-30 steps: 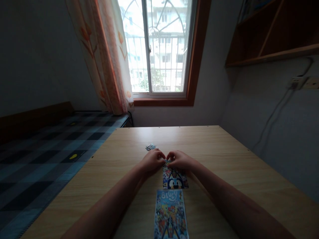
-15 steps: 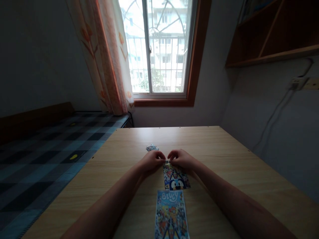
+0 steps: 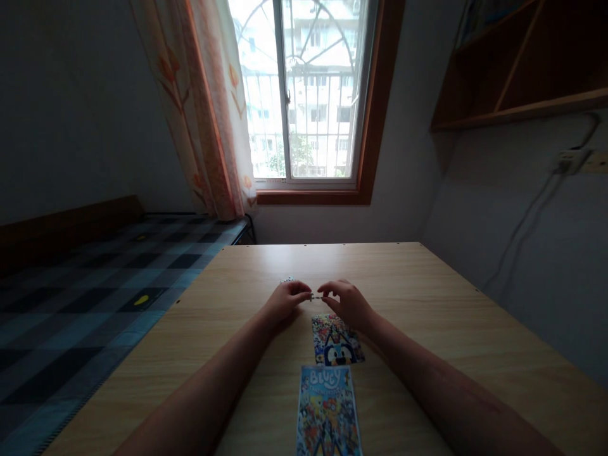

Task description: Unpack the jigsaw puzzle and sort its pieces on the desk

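Observation:
My left hand (image 3: 287,301) pinches a small jigsaw puzzle piece (image 3: 312,296) between thumb and fingers. Facing it, my right hand (image 3: 346,301) pinches the other side, on another small piece (image 3: 320,297). The two pieces appear to touch; whether they are locked together I cannot tell. Just below my hands lies a partly assembled puzzle (image 3: 335,342) with a blue cartoon dog's face, its right edge close to my right wrist. Nearer to me is an upright picture sheet (image 3: 327,405) marked "BLUEY". Behind my left hand, loose puzzle pieces (image 3: 287,279) are mostly hidden.
The wooden table (image 3: 403,272) stretches to the wall under the window (image 3: 323,114). To the left is a bed with a checked cover (image 3: 166,272). A curtain (image 3: 204,126) hangs by the window. A wooden shelf (image 3: 513,104) is mounted at the upper right.
Both hands have risen a little away from the top edge of the assembled puzzle, with the small pieces between them. The view has shifted slightly; the puzzle and sheet stay put.

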`<act>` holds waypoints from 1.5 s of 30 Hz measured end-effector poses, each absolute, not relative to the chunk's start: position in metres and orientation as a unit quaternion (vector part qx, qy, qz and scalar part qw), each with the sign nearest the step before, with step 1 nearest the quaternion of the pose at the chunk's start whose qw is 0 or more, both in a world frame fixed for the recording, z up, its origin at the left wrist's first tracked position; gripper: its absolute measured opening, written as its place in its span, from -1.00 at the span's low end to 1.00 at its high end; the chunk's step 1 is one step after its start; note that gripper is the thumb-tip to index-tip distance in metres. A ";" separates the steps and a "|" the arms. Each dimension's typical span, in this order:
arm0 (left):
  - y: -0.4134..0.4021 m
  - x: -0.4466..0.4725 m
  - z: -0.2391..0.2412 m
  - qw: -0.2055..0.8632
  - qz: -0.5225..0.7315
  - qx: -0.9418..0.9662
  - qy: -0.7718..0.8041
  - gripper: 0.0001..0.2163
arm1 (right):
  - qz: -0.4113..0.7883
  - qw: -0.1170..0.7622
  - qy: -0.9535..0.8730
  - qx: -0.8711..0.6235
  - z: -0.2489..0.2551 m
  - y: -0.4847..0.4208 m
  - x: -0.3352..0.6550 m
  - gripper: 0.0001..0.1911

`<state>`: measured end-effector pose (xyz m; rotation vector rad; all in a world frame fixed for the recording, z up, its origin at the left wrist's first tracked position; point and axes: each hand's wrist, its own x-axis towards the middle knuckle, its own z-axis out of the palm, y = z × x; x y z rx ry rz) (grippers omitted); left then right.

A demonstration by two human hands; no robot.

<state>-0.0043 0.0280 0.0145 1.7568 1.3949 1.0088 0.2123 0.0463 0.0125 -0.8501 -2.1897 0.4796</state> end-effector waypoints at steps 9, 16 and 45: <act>0.031 -0.046 0.015 0.063 0.409 0.601 0.684 -0.76 | 0.215 0.479 -0.741 -0.418 -0.009 0.079 0.232 -0.84; 0.028 -0.044 0.013 -0.008 0.287 0.637 0.715 -0.78 | 0.301 0.505 -0.690 -0.422 -0.024 0.089 0.230 -0.70; 0.006 0.012 0.020 -0.189 0.292 0.840 0.415 -0.85 | 0.618 0.419 -0.601 -0.283 0.009 0.053 0.211 -0.41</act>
